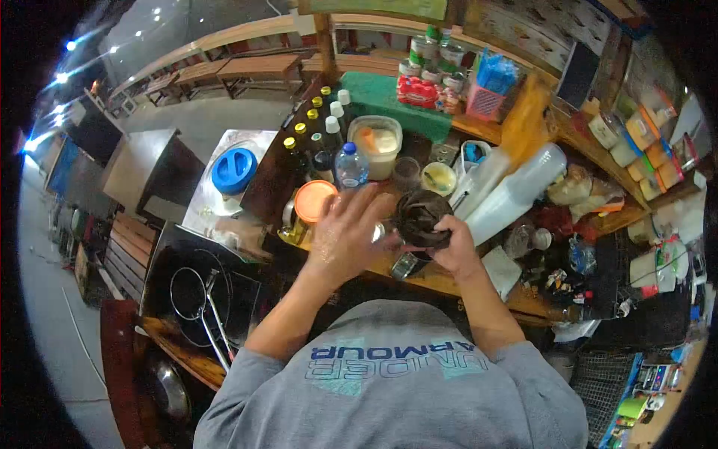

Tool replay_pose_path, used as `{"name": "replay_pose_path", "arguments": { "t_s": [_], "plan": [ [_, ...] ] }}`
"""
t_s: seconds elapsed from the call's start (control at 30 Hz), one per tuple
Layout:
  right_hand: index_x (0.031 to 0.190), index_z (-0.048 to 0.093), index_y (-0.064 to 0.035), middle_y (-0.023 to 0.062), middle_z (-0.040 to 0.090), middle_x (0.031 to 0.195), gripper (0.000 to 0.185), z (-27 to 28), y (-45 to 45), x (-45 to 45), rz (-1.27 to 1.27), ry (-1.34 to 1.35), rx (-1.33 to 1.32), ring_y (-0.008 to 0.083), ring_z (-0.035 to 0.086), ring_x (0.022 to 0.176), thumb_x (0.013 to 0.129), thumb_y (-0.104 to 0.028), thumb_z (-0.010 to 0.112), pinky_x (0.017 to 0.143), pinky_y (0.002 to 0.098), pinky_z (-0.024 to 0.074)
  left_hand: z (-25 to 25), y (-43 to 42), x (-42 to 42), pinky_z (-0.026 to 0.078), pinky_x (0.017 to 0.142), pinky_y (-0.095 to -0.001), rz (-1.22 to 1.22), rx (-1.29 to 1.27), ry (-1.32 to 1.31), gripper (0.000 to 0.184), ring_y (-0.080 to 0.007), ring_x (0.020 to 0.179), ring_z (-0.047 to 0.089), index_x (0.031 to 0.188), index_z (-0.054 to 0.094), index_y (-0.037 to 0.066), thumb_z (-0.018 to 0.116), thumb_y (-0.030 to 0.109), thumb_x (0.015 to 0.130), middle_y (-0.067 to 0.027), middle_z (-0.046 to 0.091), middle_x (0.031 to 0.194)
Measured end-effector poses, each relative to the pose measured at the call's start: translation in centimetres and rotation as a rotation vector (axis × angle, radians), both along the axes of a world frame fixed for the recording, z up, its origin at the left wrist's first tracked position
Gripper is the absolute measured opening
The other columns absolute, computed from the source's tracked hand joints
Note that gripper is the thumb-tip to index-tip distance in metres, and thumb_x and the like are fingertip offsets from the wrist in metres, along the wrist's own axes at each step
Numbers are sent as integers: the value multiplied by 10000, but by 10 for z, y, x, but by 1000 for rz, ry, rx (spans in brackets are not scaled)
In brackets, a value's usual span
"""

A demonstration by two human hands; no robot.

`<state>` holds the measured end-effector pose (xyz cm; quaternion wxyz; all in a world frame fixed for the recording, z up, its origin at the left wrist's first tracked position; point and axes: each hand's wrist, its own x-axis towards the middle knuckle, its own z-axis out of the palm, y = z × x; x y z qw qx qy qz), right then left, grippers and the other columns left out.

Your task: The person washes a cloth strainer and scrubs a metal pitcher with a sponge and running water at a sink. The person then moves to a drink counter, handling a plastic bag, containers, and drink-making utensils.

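Note:
My right hand (458, 251) is closed around the near right edge of a dark, roundish container (420, 215), its thumb across the rim. What is inside the container is too dark to make out. My left hand (345, 233) is raised just left of it, fingers spread and blurred by motion, with nothing visible in it. Partly behind the left hand stands a jar with an orange lid (315, 200). Beyond the hands are a clear bottle with a blue cap (351, 166), a white tub (382, 161) and a small bowl of something pale yellow (438, 179).
Stacked clear plastic cups (516, 193) lie to the right. Several dark bottles with yellow caps (301, 129) line the counter's left side. A blue-lidded container (234, 170) stands beyond them. Long-handled metal hoops (200, 314) rest at left. A pink basket (485, 101) stands at the back.

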<state>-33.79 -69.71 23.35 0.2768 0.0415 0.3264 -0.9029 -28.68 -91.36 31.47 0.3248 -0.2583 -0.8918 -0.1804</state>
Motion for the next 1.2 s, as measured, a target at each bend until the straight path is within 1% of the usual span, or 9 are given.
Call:
{"name": "replay_pose_path", "arguments": {
  "t_s": [0.13, 0.33, 0.4, 0.5, 0.6, 0.9, 1.13, 1.17, 1.2],
  "plan": [
    [1261, 488, 41, 219, 612, 1157, 468, 9, 23, 8, 61, -38, -92, 361, 655, 980, 807, -57, 539, 806, 533, 579, -19, -7, 1, 515, 668, -404, 71, -166, -317, 289, -268, 763, 657, 1027, 649, 95, 690, 178, 753, -73, 665, 813],
    [1265, 485, 46, 163, 624, 1163, 409, -15, 39, 12, -338, 294, 604, 319, 655, 996, 862, 49, 556, 832, 471, 581, 4, 26, 19, 513, 569, -353, 19, -296, -164, 279, -217, 694, 649, 1001, 648, 85, 654, 131, 726, -35, 613, 736],
    [1280, 488, 22, 141, 618, 1181, 432, 13, 48, 27, -358, 200, 592, 271, 627, 1064, 877, -54, 623, 919, 462, 532, 17, 37, 24, 511, 557, -338, 52, -309, -129, 288, -200, 692, 647, 1020, 656, 98, 660, 137, 735, -19, 609, 728],
    [1320, 498, -37, 125, 596, 1240, 659, 10, 65, 36, -288, 88, 349, 264, 531, 1213, 888, -521, 614, 1058, 450, 403, 9, 41, 25, 503, 539, -352, 46, -141, -88, 244, -218, 640, 640, 974, 676, 94, 679, 130, 733, -24, 601, 674],
    [1329, 489, -41, 134, 600, 1227, 698, -9, 84, 36, -263, -110, 4, 277, 554, 1178, 897, -586, 555, 1032, 435, 428, 12, 34, 36, 517, 548, -357, 58, -16, -181, 235, -257, 634, 664, 971, 702, 66, 672, 54, 738, -75, 659, 717],
    [1063, 603, -44, 74, 666, 1047, 249, -55, 115, 47, -507, -128, 35, 207, 636, 972, 984, -244, 477, 862, 374, 521, -39, 23, 54, 554, 633, -357, 242, 206, -294, 194, -290, 717, 704, 978, 723, 65, 637, 43, 805, -147, 706, 842],
    [1160, 588, 5, 97, 607, 1190, 349, -46, 101, 35, -635, -137, 87, 200, 578, 1103, 1012, -285, 463, 967, 364, 456, -132, 55, 46, 488, 493, -442, 267, -17, -414, 169, -335, 591, 649, 995, 637, 89, 564, 92, 842, -156, 643, 693],
    [1198, 570, 32, 100, 573, 1241, 412, -44, 94, 34, -569, 281, 464, 210, 549, 1144, 1030, -316, 428, 1006, 356, 423, -132, 59, 49, 490, 492, -446, 293, -6, -440, 200, -334, 600, 657, 1023, 630, 93, 562, 79, 836, -163, 652, 704],
    [1275, 537, 34, 95, 566, 1272, 430, -39, 93, 34, -468, 185, 214, 219, 546, 1157, 1031, -305, 432, 1048, 350, 389, -130, 61, 51, 490, 492, -446, 294, -3, -439, 200, -334, 600, 657, 1023, 630, 93, 562, 79, 836, -163, 652, 704]
  ]
}}
